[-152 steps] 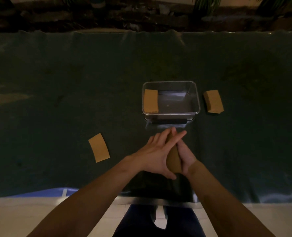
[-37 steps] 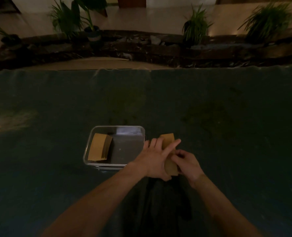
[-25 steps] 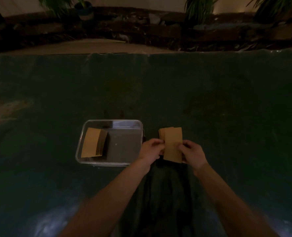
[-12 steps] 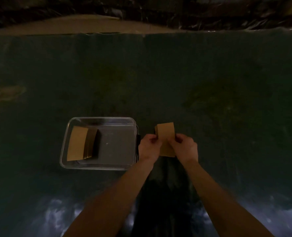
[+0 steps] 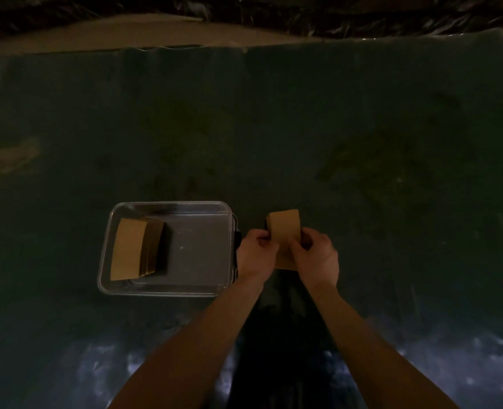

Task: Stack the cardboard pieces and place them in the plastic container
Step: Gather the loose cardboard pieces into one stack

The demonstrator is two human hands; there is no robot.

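Note:
A small stack of brown cardboard pieces [image 5: 284, 227] is pinched between both hands just right of the clear plastic container [image 5: 167, 292]. My left hand [image 5: 257, 252] grips the stack's left edge and my right hand [image 5: 316, 256] grips its right edge, fingers curled over it. The lower part of the stack is hidden behind my hands. Inside the container, against its left side, another stack of cardboard pieces [image 5: 129, 249] leans with several sheets fanned to the right.
A dark green sheet [image 5: 274, 128] covers the table. Its far edge [image 5: 244, 48] meets a pale strip and dark ground beyond. A glossy reflection lies on the sheet near me [image 5: 111, 367].
Both hands have closed in on the sides of the cardboard stack, squaring it, and stay beside the container. The view has tilted down and the plants have left the picture.

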